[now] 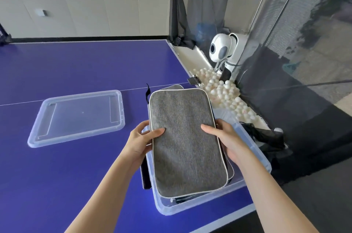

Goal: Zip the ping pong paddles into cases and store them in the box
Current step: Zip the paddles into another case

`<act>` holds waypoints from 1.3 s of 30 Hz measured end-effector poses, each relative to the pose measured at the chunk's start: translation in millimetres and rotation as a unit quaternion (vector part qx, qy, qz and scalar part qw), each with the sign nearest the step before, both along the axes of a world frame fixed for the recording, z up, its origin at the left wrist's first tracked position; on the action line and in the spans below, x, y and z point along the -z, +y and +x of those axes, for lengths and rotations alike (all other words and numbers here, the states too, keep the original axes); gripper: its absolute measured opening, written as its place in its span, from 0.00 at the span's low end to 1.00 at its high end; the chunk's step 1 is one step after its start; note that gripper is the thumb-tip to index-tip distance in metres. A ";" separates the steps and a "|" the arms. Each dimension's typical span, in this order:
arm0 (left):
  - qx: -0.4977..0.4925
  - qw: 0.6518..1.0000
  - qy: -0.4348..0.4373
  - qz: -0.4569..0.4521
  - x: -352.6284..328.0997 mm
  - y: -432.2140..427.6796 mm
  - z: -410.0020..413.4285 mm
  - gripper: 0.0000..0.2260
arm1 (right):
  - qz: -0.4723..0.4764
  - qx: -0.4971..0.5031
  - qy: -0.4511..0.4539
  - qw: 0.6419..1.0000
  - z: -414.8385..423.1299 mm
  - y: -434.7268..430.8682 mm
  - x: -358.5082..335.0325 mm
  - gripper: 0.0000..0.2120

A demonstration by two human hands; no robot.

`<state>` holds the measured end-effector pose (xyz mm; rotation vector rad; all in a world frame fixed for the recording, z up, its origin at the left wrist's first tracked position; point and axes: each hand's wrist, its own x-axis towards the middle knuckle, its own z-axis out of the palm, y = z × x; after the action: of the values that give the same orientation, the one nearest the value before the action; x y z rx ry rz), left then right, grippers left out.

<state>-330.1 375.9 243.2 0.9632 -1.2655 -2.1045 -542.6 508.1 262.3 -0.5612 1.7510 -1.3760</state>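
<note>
While the grey case (186,141) hung flat just above the open box (190,208), the person held it by its long sides with both hands. The left hand (142,142) was at the box's left side. Its grip pinched the case, with the thumb lying across the grey fabric on top and the fingers tucked out of sight beneath. The right hand (226,141) did the same at the box's right side, thumb on top and fingers curled under the white-piped border.

The case covered most of the box's opening and reached past its far wall, with its near end low over the box's near rim. Beneath it lay a darker case (172,86), of which only edges showed, and whether it was closed could not be told. A black strap loop (147,92) stood up near the box's far left corner.

The box stood on the blue bench (76,65), at the bench's right-hand edge. The clear lid (78,116) lay flat on the bench, left of the box and well apart from it. Beyond the box to the right, off the bench, white balls (224,91) were heaped under black netting (285,61), with a white ball machine (221,47) behind them.
</note>
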 end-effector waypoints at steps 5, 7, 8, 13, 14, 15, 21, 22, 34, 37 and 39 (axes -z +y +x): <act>-0.084 0.996 -0.006 0.015 3.9 9.4 -26.2 0.26 | 0.009 -0.072 -0.011 0.997 -39.3 -18.3 7.0 0.20; -0.133 0.991 0.001 0.023 5.7 18.4 -36.8 0.23 | 0.007 -0.122 -0.013 0.992 -57.2 -24.4 5.5 0.26; -0.161 0.986 0.008 0.031 6.2 23.4 -42.1 0.22 | 0.001 -0.148 -0.021 0.989 -67.1 -26.7 3.9 0.31; -0.277 0.957 0.063 0.062 11.1 46.9 -64.4 0.21 | -0.120 -0.205 -0.202 0.950 -111.5 -17.4 11.3 0.36; -0.298 0.949 0.077 0.063 11.6 52.0 -69.4 0.19 | -0.155 -0.210 -0.246 0.934 -112.2 -11.1 14.0 0.35; -0.320 0.941 0.092 0.064 12.4 57.4 -74.9 0.18 | -0.181 -0.207 -0.279 0.920 -109.5 -4.7 17.5 0.35; -0.414 0.896 0.141 0.075 21.9 76.0 -107.8 0.17 | -0.160 -0.079 -0.340 0.923 -69.5 15.4 32.8 0.42; -0.420 0.894 0.139 0.073 23.6 79.5 -112.9 0.18 | -0.149 -0.056 -0.323 0.933 -66.5 15.6 31.3 0.40; -0.346 0.930 0.111 0.043 32.5 107.3 -125.5 0.28 | -0.113 0.051 -0.297 0.947 -111.0 14.5 33.0 0.27; -0.345 0.931 0.107 0.061 29.3 97.2 -92.4 0.30 | -0.116 0.033 -0.280 0.953 -127.7 19.5 31.5 0.22; -0.329 0.940 0.075 0.056 25.6 82.8 -69.9 0.23 | -0.109 0.021 -0.261 0.959 -139.3 23.4 31.3 0.21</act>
<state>-400.0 458.7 217.6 1.0665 -0.6231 -1.6816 -681.9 531.5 231.0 -0.2414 1.2007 -1.5857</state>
